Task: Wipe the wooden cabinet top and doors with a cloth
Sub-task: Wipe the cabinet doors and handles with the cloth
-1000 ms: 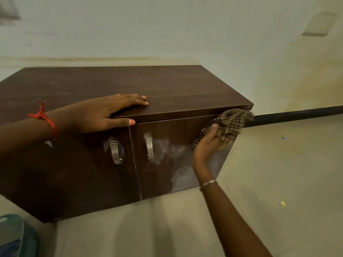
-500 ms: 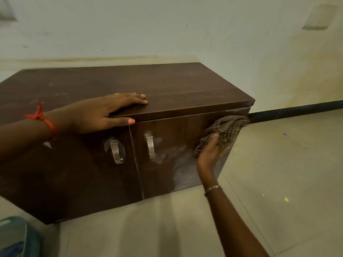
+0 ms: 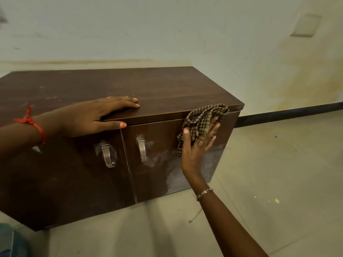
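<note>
A low dark wooden cabinet (image 3: 167, 89) sits on a pale tiled floor (image 3: 278, 182) against a light wall, two doors on its front, each with a metal handle (image 3: 107, 155) near the centre seam. The left hand (image 3: 96, 115) lies flat with fingers spread on the cabinet's top front edge, thumb over the lip above the left door; the right hand (image 3: 196, 147) presses open-palmed on the cabinet's right door (image 3: 157, 173), pinning a checked cloth (image 3: 202, 123) against the door's upper right part, the cloth reaching the cabinet's top edge
</note>
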